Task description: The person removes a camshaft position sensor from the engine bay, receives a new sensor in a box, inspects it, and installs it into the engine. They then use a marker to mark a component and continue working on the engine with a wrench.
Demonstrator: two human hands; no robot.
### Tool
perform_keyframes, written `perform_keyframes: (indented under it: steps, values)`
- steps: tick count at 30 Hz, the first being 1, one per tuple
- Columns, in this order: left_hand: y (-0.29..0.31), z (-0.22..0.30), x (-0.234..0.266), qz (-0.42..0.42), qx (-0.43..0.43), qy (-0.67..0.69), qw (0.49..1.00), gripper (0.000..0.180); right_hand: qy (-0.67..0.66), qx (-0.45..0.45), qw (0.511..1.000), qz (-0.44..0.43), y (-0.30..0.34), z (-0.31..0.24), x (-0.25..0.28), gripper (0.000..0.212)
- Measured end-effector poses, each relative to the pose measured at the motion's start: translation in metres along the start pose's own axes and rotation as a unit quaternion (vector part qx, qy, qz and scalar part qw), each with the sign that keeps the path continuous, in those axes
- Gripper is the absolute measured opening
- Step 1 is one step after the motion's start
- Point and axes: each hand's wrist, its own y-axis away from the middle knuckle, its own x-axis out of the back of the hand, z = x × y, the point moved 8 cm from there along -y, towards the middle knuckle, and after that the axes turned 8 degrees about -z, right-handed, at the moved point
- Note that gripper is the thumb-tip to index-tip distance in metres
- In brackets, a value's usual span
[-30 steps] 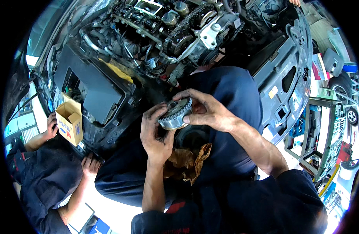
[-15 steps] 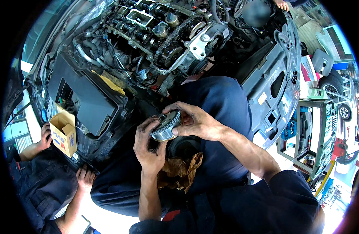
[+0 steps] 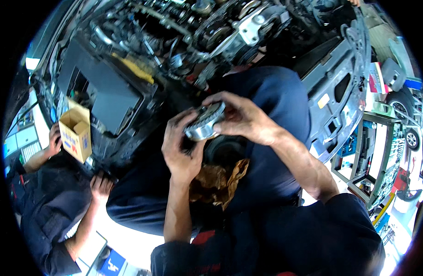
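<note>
Head view: round, toothed, silver-grey metal gear (image 3: 205, 127) at centre, tilted, between the two hands. Left hand (image 3: 180, 148) grasps its left side, fingers curled round the edge; right hand (image 3: 246, 120) grips the right rim, thumb on near side. Crumpled brown paper (image 3: 213, 182) nearer. Far: exposed dark metal engine (image 3: 215, 37). Left: open-topped tan cardboard box (image 3: 83, 141), co-worker's hand (image 3: 54, 139) against it.

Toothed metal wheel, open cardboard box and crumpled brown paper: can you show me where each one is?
Toothed metal wheel (image 3: 205, 127), head view: on its outer side.
Open cardboard box (image 3: 72, 140), head view: on its printed wall.
Crumpled brown paper (image 3: 213, 179), head view: on its creased middle.
</note>
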Motion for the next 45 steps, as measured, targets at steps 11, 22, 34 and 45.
perform_keyframes:
  steps: [11, 22, 34, 45]
  values:
    - [-0.003, 0.016, 0.005, 0.012, -0.05, -0.047, 0.998, 0.055, 0.141, 0.114, 0.983, 0.009, 0.003, -0.025, -0.007, 0.066]
    - [0.01, 0.023, 0.01, 0.062, -0.18, -0.092, 0.977, 0.075, 0.179, 0.188, 0.966, -0.009, 0.008, -0.043, -0.018, 0.098]
    - [0.01, 0.022, 0.008, 0.041, -0.193, -0.122, 0.973, 0.076, 0.23, 0.217, 0.949, -0.007, 0.01, -0.047, -0.02, 0.098]
    - [0.01, 0.017, 0.006, 0.029, -0.166, -0.098, 0.981, 0.075, 0.194, 0.173, 0.966, -0.003, 0.007, -0.04, -0.015, 0.099]
